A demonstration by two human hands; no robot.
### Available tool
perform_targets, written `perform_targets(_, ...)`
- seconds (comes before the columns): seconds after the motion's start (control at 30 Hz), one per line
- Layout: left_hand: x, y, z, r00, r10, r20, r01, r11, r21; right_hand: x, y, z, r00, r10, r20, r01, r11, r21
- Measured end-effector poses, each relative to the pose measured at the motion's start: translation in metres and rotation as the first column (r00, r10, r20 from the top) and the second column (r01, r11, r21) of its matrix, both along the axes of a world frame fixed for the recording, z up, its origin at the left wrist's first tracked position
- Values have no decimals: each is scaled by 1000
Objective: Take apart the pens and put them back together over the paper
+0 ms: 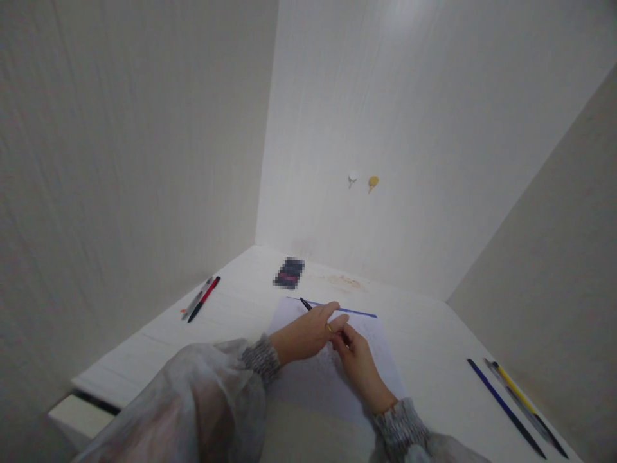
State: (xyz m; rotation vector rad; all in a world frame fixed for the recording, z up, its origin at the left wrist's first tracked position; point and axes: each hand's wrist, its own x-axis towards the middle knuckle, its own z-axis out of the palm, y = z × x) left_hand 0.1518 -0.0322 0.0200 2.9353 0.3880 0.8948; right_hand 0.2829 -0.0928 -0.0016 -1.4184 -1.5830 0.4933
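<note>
A black pen [305, 303] pokes out past the far side of my left hand [311, 331], whose fingers are closed around it. Most of the pen is hidden by that hand, which wears a ring. My right hand [359, 363] meets the left fingertips, with thumb and fingers pinched together. What lies in that pinch is covered. Both hands are over a white sheet of paper [313, 392] with faint marks on it. A thin blue strip [357, 313] runs along the sheet's far edge.
On the left lie a red and black pen [205, 299] and a greyish pen [196, 298]. A blue pen [501, 403] and a yellow one [515, 384] lie at the right. A blurred dark object [289, 273] is at the back. Walls enclose the white table [429, 347].
</note>
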Motion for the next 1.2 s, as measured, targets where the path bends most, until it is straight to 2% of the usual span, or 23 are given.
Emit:
perform_targets(0.1,-3,-1,6,992,-102,80,98,994,54,-3,2,0,990,-21,-138,21,1000,-1)
perform_targets(0.17,-5,-1,8,954,-74,290,73,997,15,-3,2,3,976,-32,-213,31,999,-10)
perform_targets(0.2,-5,1,9,897,11,443,18,998,-61,-2,2,4,968,-38,-248,35,999,-16)
perform_targets(0.23,-5,3,9,799,141,585,-38,982,-185,-2,2,5,960,-46,-276,42,999,-21)
perform_targets(0.27,-4,6,9,677,291,676,-61,937,-343,-1,3,5,954,-52,-297,47,999,-25)
perform_targets(0.3,-3,10,9,579,431,692,-32,860,-509,0,3,4,949,-57,-309,51,998,-26)
perform_targets(0.33,-1,14,8,535,528,659,54,757,-651,1,3,3,948,-56,-315,50,998,-27)
perform_targets(0.37,0,17,7,544,578,608,164,637,-753,1,4,1,948,-51,-316,45,999,-27)
perform_targets(0.4,2,19,6,587,583,563,262,521,-812,1,4,-1,949,-44,-312,37,999,-29)
perform_targets(0.43,3,21,5,632,560,536,334,427,-840,1,4,-3,952,-37,-304,29,999,-31)
perform_targets(0.47,4,21,3,672,524,523,380,362,-851,2,4,-5,956,-32,-293,23,999,-33)
perform_targets(0.5,5,21,2,697,493,521,406,328,-853,2,4,-6,960,-30,-278,21,999,-34)
perform_targets(0.63,5,16,-1,700,468,540,444,308,-842,2,2,-5,985,-38,-167,37,999,-11)
perform_targets(0.73,5,14,-2,688,473,550,486,262,-834,4,0,1,996,-62,-71,66,996,53)
perform_targets(0.83,6,14,-5,703,458,545,504,221,-835,7,-2,3,997,-72,-41,76,992,105)
perform_targets(0.9,7,14,-8,730,436,527,494,195,-847,9,-1,3,995,-50,-82,55,996,66)
perform_targets(0.97,7,13,-9,760,411,504,485,158,-860,9,0,3,981,-9,-196,4,1000,-28)
perform_targets(1.1,7,11,-7,781,376,499,503,95,-859,9,0,6,898,20,-439,-96,984,-152)
perform_targets(1.2,7,11,-6,778,350,521,538,55,-841,10,0,9,895,-12,-445,-83,977,-194)
